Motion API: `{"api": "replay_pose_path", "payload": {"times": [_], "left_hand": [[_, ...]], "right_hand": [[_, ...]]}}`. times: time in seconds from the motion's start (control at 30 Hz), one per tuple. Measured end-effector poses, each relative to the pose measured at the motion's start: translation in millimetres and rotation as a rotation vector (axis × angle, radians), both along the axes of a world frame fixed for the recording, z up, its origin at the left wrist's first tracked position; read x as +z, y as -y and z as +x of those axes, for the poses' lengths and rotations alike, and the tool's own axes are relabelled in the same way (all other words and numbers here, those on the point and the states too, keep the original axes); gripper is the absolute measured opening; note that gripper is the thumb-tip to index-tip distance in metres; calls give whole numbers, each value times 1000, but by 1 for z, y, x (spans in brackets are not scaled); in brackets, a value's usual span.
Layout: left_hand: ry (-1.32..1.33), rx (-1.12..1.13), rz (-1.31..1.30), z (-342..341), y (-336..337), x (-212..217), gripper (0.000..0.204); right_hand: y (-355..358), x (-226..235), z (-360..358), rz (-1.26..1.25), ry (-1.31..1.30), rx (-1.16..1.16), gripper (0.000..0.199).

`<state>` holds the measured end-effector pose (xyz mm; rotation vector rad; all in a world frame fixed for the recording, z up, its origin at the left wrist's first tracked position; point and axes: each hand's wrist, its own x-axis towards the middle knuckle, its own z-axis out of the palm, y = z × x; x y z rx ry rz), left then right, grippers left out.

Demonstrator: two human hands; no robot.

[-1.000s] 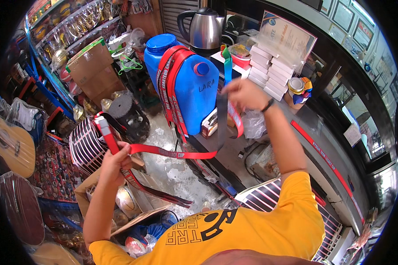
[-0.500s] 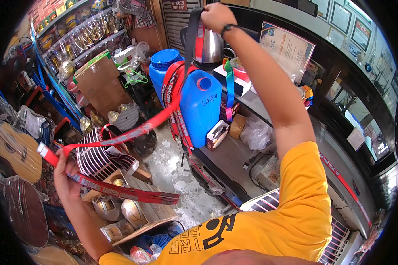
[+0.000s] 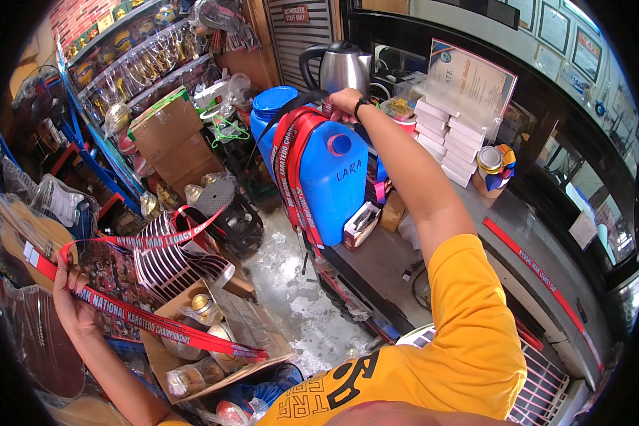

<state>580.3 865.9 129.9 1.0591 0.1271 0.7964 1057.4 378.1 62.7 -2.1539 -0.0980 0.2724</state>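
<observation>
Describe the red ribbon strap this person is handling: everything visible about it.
The red ribbon is a long, flat woven band with white printed lettering along its length. The left hand pinches it far out to the person's left, where it doubles back into two runs: one rises toward the blue jug, one trails down over an open cardboard box. More red bands lie draped over the jug's top, where the right hand holds them. It looks slack, not taut.

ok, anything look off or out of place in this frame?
Yes: red printed ribbons hang in a bundle over the blue jerrycan, an odd rack. One loose ribbon trails from the left hand across the open carton. Nothing looks spilled or broken.
</observation>
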Motion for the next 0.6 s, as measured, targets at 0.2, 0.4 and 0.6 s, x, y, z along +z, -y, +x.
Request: {"api": "replay_pose_path", "payload": {"times": [0.2, 0.4, 0.6], "left_hand": [[20, 49, 33, 9, 5, 15, 19], [-86, -60, 74, 40, 20, 8, 21], [-89, -81, 119, 44, 50, 10, 20]], "right_hand": [[12, -1, 6, -408, 376, -85, 28], [7, -15, 1, -885, 319, 267, 29], [-10, 11, -37, 93, 668, 766, 44]]}}
